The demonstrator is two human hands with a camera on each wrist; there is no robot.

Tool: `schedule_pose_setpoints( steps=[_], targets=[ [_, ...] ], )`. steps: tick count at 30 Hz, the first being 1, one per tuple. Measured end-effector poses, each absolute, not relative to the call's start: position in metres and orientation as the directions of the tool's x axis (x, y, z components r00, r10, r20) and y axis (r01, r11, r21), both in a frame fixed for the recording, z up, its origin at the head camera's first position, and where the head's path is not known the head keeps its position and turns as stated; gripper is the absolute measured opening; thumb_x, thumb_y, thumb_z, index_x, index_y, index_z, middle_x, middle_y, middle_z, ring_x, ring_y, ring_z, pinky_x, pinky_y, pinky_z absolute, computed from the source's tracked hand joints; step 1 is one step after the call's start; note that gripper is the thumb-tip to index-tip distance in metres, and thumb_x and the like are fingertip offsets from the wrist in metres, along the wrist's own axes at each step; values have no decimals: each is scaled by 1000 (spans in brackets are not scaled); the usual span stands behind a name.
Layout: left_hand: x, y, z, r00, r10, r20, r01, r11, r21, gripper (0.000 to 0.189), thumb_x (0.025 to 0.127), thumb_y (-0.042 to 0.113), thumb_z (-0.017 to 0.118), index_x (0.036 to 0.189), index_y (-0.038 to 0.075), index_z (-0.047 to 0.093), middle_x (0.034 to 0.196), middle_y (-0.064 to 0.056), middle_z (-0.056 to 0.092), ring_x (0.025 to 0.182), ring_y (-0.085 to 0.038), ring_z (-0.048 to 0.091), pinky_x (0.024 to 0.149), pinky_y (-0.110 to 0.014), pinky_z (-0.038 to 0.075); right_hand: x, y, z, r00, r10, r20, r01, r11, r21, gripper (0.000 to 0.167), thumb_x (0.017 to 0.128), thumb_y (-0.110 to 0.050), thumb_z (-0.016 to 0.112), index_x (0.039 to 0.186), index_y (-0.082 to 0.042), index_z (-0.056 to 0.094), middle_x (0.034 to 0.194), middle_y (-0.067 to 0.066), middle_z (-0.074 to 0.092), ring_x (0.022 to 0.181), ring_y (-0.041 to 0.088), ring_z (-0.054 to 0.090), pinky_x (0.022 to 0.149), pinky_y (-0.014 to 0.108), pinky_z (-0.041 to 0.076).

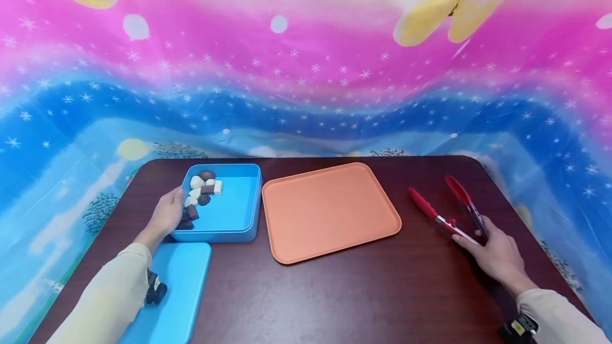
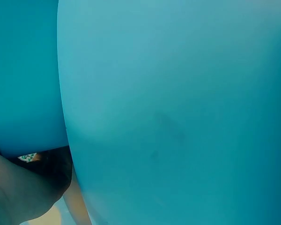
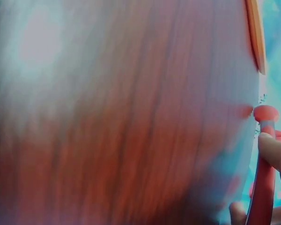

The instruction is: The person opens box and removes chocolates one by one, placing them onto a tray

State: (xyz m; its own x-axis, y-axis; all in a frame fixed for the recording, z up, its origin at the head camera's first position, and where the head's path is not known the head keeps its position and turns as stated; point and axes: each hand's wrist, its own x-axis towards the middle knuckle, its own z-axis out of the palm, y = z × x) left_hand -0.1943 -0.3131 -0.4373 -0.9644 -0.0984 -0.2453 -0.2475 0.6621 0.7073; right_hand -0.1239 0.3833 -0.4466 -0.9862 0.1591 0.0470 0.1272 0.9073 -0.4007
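Note:
At the left of the table, my left hand [image 1: 167,214] grips the left side of an open blue box [image 1: 244,235]. Chocolates [image 1: 204,200], brown and white, lie along that side inside it. In the left wrist view, part of the hand [image 2: 18,192] shows at the box's outer wall [image 2: 28,84]; its fingertips are hidden. On the right, red-tipped tongs [image 1: 449,222] are held in my right hand [image 1: 502,254], their arms spread and nothing between the tips. The right wrist view catches the thumb [image 3: 274,152] on the tongs [image 3: 263,187].
An orange tray [image 1: 330,214] lies at an angle mid-table, just right of the box. The flat blue lid [image 1: 177,291] sits in front of the box, under the left forearm. A patterned cloth [image 1: 306,68] hangs behind the dark wooden table [image 1: 311,301].

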Motion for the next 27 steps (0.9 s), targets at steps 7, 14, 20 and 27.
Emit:
schedule_pose_setpoints(
  steps=[7,14,20,27],
  targets=[
    [-196,-311,-436,-962,-95,-257,-256,650,716,71,110,46,6,160,-4,5,164,-34,13,151,-55,16,119,-71,19,-124,382,-442,-973,225,62,172,871,-461,62,94,-55,64,123,-2,49,97,18,61,69,20,51,54,30,36],
    [-191,-312,-433,-957,-103,-270,-271,647,713,71,109,47,5,160,-3,3,164,-34,12,151,-56,15,118,-72,19,-125,371,-437,-963,265,36,211,835,-507,82,92,-60,63,144,1,44,91,12,60,66,14,48,54,27,37],
    [-190,-315,-432,-956,-102,-274,-273,653,707,72,109,48,5,160,-4,2,164,-35,11,150,-57,14,118,-73,18,-125,360,-432,-960,277,44,212,820,-532,86,91,-62,65,145,2,46,90,17,61,74,25,50,55,29,38],
    [-192,-312,-436,-963,-84,-256,-246,661,709,72,109,48,5,160,-2,5,163,-36,16,148,-57,20,117,-73,22,-120,352,-426,-960,269,76,183,812,-554,78,88,-60,70,139,-3,54,83,12,64,65,15,49,53,28,35]
  ],
)
